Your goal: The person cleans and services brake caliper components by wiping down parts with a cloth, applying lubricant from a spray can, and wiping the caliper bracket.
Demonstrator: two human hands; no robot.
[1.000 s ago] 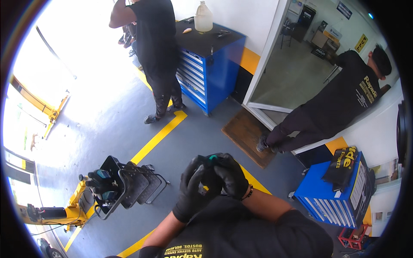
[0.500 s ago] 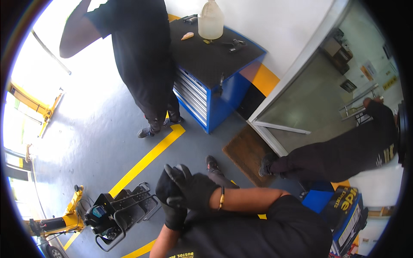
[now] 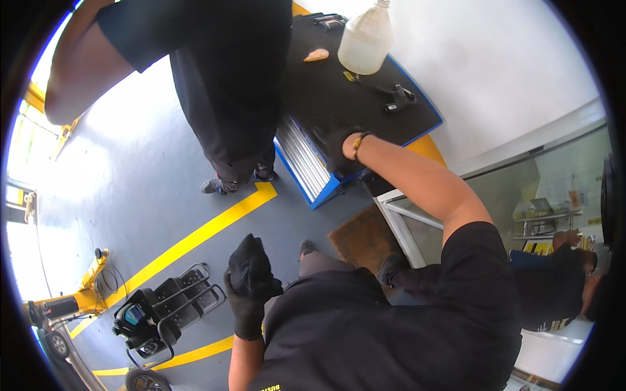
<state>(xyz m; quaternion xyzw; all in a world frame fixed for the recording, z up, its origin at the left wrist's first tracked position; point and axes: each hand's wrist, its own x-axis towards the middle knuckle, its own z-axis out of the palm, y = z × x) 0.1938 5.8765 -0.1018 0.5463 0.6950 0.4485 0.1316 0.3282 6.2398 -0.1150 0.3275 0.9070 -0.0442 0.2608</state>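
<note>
My left hand wears a black glove and is closed round a bunched black cloth, raised in front of my body. My right hand, gloved in black too, reaches out to the near corner of a blue tool chest. Its fingers blend into the chest's black top, so their pose is hidden. Farther back on that top stand a translucent plastic jug, a black pistol-shaped tool, a small peach-coloured piece and a little yellow item.
A person in black stands left of the chest; another person is at the right by a glass door. A black wheeled cart and a yellow lift arm are at lower left. A brown doormat lies before the door.
My right hand has left my left hand and the black cloth and stretched forward to the chest top. My left hand keeps the cloth. The chest now appears closer.
</note>
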